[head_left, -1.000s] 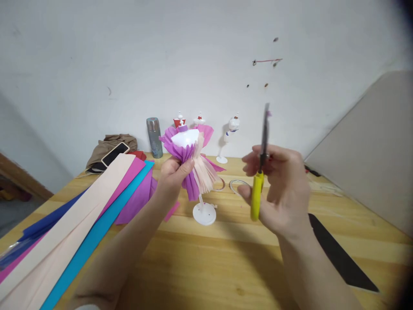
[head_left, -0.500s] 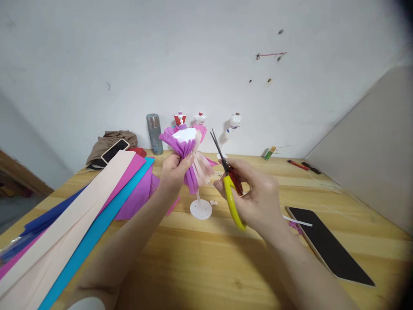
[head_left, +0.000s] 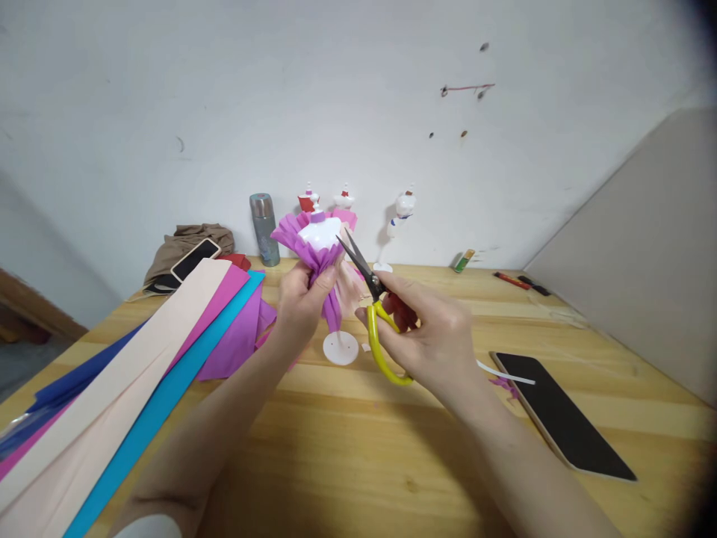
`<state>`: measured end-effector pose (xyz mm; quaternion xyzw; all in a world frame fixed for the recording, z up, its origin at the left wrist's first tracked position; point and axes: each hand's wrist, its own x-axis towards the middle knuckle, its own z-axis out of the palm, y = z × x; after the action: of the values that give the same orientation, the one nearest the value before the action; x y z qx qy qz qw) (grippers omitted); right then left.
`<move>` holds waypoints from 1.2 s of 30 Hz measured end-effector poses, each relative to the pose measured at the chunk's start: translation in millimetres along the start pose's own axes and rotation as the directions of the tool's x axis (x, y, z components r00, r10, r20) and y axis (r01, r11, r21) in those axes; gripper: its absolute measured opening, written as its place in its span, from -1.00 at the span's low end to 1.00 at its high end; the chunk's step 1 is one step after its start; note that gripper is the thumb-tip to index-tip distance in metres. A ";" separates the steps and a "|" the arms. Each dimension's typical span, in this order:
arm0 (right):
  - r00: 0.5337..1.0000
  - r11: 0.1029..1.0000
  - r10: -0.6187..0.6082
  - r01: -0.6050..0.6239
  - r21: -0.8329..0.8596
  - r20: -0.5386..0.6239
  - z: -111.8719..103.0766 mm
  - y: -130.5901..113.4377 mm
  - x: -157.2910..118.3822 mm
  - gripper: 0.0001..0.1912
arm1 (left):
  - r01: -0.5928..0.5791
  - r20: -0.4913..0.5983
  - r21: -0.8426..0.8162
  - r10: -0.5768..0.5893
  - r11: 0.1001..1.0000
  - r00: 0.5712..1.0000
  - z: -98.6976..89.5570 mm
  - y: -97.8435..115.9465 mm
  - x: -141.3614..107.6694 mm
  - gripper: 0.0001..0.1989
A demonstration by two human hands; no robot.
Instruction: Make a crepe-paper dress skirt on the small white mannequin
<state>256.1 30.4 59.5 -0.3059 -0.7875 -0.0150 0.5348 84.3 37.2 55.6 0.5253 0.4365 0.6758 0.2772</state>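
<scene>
My left hand (head_left: 302, 302) is closed around purple crepe paper (head_left: 322, 261), gathered about the waist of a small white dress-form mannequin (head_left: 319, 233). Pale pink crepe paper (head_left: 348, 290) hangs on the mannequin's right side. A round white base (head_left: 340, 348) shows below it. My right hand (head_left: 429, 329) grips yellow-handled scissors (head_left: 386, 359); something dark red shows between its fingers, too hidden to name. The scissor blades are parted, with their tips beside the upper edge of the paper on the mannequin's right.
Long paper strips (head_left: 128, 373) in several colours lie at left. Behind stand a thermos (head_left: 264, 230) and more small mannequins (head_left: 404, 205). A phone (head_left: 196, 259) rests on brown cloth (head_left: 193, 237). A dark tablet-like slab (head_left: 560, 411) and a green glue stick (head_left: 464, 261) are at right.
My right hand has brought the scissors left and the blades have opened, with their tips now at the mannequin's paper. My left hand keeps its hold on the purple paper.
</scene>
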 end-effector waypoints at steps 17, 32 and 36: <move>1.000 0.999 0.002 -0.002 -0.048 0.014 -2.6 -1.0 0.2 -0.67 | -0.055 -0.011 0.086 0.056 0.995 0.998 -0.4 1.7 -0.6 -0.70; 1.000 0.997 0.000 0.001 -0.076 0.017 -2.6 0.5 -1.0 -0.68 | -0.052 -0.020 0.108 0.054 0.993 0.998 -2.3 -0.3 -1.2 -0.72; 1.000 0.996 0.004 -0.001 -0.086 0.028 -3.3 -0.5 -0.4 -0.69 | -0.060 -0.019 0.096 0.062 0.994 0.998 -2.4 -1.1 -1.4 -0.71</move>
<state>258.7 28.6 60.8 -0.3300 -0.7931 -0.0441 0.5101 82.4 35.9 53.8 0.5435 0.4552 0.6681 0.2260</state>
